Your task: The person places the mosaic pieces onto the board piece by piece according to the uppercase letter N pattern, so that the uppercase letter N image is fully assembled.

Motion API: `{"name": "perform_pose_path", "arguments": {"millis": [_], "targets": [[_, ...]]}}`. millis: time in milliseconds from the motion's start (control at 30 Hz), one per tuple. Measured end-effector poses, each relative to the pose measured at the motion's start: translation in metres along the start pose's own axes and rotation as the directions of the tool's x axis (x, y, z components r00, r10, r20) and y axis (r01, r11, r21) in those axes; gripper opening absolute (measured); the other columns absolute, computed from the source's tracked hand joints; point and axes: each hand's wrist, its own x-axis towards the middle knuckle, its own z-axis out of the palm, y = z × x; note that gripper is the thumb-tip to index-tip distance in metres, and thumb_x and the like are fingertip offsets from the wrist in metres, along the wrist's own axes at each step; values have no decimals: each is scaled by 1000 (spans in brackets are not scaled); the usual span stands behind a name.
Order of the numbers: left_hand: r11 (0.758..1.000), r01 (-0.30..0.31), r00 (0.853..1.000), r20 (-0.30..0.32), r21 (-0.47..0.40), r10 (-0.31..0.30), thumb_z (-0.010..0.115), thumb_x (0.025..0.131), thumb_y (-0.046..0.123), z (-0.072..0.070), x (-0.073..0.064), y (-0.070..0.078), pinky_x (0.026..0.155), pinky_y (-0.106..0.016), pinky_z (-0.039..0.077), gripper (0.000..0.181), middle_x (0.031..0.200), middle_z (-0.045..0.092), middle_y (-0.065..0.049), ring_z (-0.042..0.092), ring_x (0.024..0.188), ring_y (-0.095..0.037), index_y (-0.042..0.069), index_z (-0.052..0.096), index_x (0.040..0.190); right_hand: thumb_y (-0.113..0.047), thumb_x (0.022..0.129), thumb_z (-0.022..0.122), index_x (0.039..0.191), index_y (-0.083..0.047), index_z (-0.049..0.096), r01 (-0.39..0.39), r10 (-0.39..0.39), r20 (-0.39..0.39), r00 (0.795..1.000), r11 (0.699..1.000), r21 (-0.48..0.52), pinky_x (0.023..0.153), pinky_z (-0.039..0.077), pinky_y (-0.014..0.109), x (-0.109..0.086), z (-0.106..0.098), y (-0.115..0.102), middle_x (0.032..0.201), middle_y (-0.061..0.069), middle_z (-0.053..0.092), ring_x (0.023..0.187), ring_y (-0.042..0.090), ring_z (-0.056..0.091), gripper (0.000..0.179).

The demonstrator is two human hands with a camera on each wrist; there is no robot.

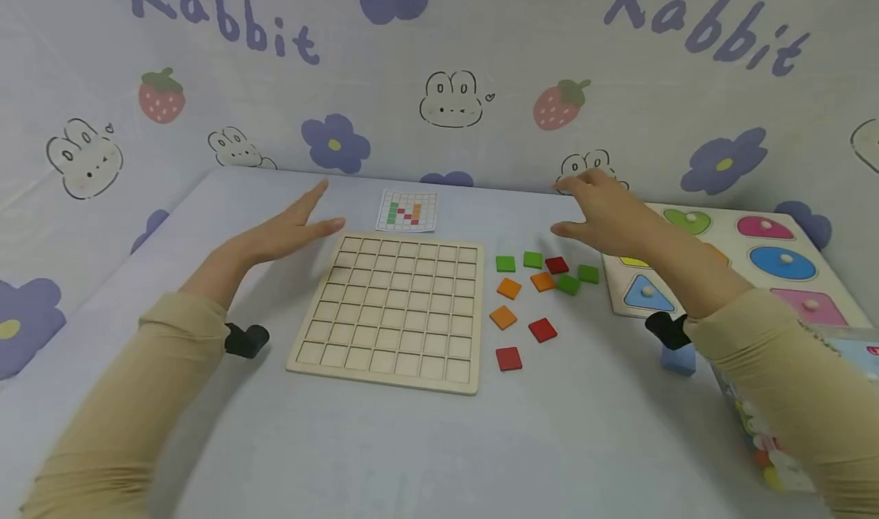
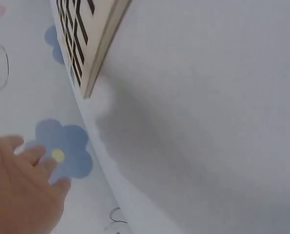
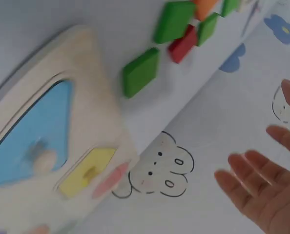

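Observation:
My left hand (image 1: 284,233) is held over the table by the upper left corner of a wooden grid board (image 1: 391,313), fingers extended and nothing in them. My right hand (image 1: 607,210) hovers past the loose tiles, its fingers spread and bare in the right wrist view. Beside the board's right edge lie several square tiles: green ones such as this green tile (image 1: 505,264), orange ones like this orange tile (image 1: 503,317), and red ones like this red tile (image 1: 509,359). Behind the board lies a small pattern card (image 1: 407,211) printed with coloured squares on a grid.
A knob puzzle board (image 1: 728,256) with coloured shapes lies at the right, partly under my right forearm. Near my right wrist sits a blue block (image 1: 678,360). A clear container (image 1: 776,443) with colourful pieces stands at the right front. A printed cloth (image 1: 384,69) hangs behind the table.

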Motion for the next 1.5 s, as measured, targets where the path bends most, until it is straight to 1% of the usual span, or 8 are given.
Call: {"name": "perform_pose_path", "arguments": {"millis": [67,233,433,633,767,900,1167,1500], "targets": [[998,18,998,61,-53,-15,41,98,60,-3,0,-5,124,-65,0,86,169,-10,-7,-11,156,-36,25,-8,160,-26,93,67,143,-2,46,11,-12,7,1000,998,60,106,43,63,7,0,0,145,29,44,133,46,42,60],[995,47,983,183,-89,-30,50,98,52,-6,1,-18,123,-67,3,76,170,2,-2,-6,157,-34,33,11,160,-26,93,66,133,-9,57,-7,-10,75,997,973,230,93,54,53,20,4,3,131,22,58,113,38,62,44],[995,36,962,274,-89,-11,68,91,36,-2,7,-31,121,-68,-3,89,170,-3,-5,-10,156,-39,36,12,159,-25,94,66,125,-8,62,-83,-35,254,967,894,440,94,57,45,27,16,9,124,16,63,102,30,68,36],[999,-1,964,267,-41,12,82,78,24,2,7,-38,120,-67,-11,108,169,-7,-5,-16,154,-41,28,12,160,-20,91,67,118,-7,66,-85,-106,360,927,875,477,90,55,36,29,27,14,106,9,66,91,22,66,30],[1000,-22,963,269,-16,25,85,75,25,4,7,-41,119,-68,-12,112,169,-10,-6,-19,153,-41,25,13,160,-13,86,71,113,-4,68,-90,-129,385,914,861,501,81,53,31,30,33,16,96,6,67,85,21,63,29],[998,-60,958,280,5,56,85,74,31,6,7,-44,117,-69,-15,114,168,-13,-8,-23,151,-44,23,11,160,-8,82,74,109,1,69,-95,-155,410,899,845,527,78,53,27,32,39,18,97,6,67,90,19,59,29],[996,-79,959,277,42,65,85,72,36,9,7,-46,117,-69,-16,118,168,-15,-9,-25,150,-45,23,8,160,-2,77,77,108,1,69,-65,-200,445,873,857,511,84,51,25,30,41,19,109,11,68,94,20,56,32],[997,-57,960,278,49,42,85,72,32,11,7,-44,116,-71,-14,118,168,-16,-7,-25,150,-44,25,7,160,1,73,80,108,-2,67,-44,-214,477,852,879,474,75,49,28,30,46,20,100,8,61,89,21,52,37]]}}
